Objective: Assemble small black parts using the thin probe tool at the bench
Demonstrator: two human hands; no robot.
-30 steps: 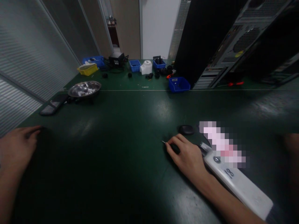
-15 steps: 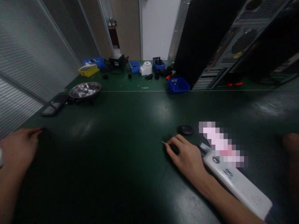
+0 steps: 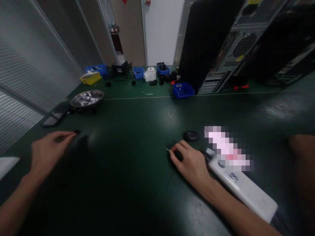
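Observation:
My left hand (image 3: 50,149) is above the left side of the dark green table (image 3: 123,183), thumb and forefinger pinched on a small black piece (image 3: 76,132) too small to identify. My right hand (image 3: 191,161) rests on the tabletop, its fingers closed around a thin tool with a pale, narrow tip (image 3: 167,149) pointing left. Most of that tool is hidden by the fingers. Just beyond the right hand lies a smooth black oval object (image 3: 191,135). Beside the right forearm is a long white case (image 3: 243,188) marked "18".
A steel bowl (image 3: 87,98) stands at the left near a dark flat device (image 3: 56,115). Along the back are a yellow bin (image 3: 90,78), a blue bin (image 3: 183,90) and a white housing (image 3: 150,74). Computer towers (image 3: 211,49) stand back right. Another person's blurred limb (image 3: 301,147) shows at right.
My left hand has moved right and inward over the table, with the small black piece now visible at its fingertips. My right hand keeps its grip; the view has shifted slightly.

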